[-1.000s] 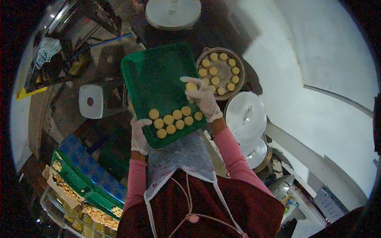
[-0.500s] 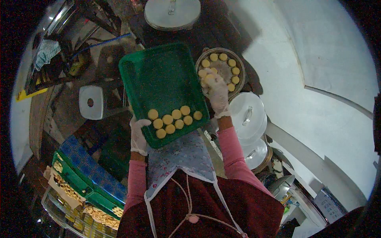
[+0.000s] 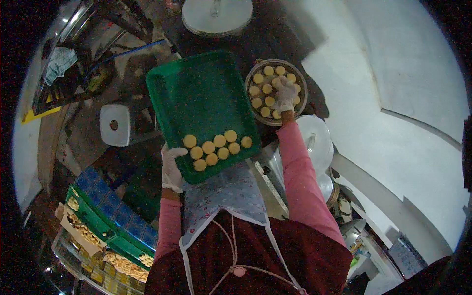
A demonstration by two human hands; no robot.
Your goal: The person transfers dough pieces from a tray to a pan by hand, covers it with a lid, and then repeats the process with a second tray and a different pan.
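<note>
My left hand [image 3: 172, 164], in a clear glove, grips the lower left edge of a green tray [image 3: 196, 98], thumb over the rim. Several round, pale yellow dough pieces [image 3: 208, 147] lie along the tray's near end. To the right, my gloved right hand [image 3: 285, 93] is over a round pan [image 3: 250, 109], its fingers closed downward at a dough round [image 3: 278, 81] they partly cover. More dough rounds [image 3: 267, 88] lie around the pan's rim and in its middle. My hand hides some of the pan.
White lids with handles [image 3: 312, 142] lie beside the pan, and another lid [image 3: 216, 17] stands beyond the tray. A white stool [image 3: 115, 125] is at left. Below it are green trays [image 3: 88, 211] of baked pieces. A white wall [image 3: 354, 73] rises at right.
My right hand has shifted right and farther across the pan, uncovering dough rounds on the pan's left and middle. The left hand and the tray have stayed nearly still.
</note>
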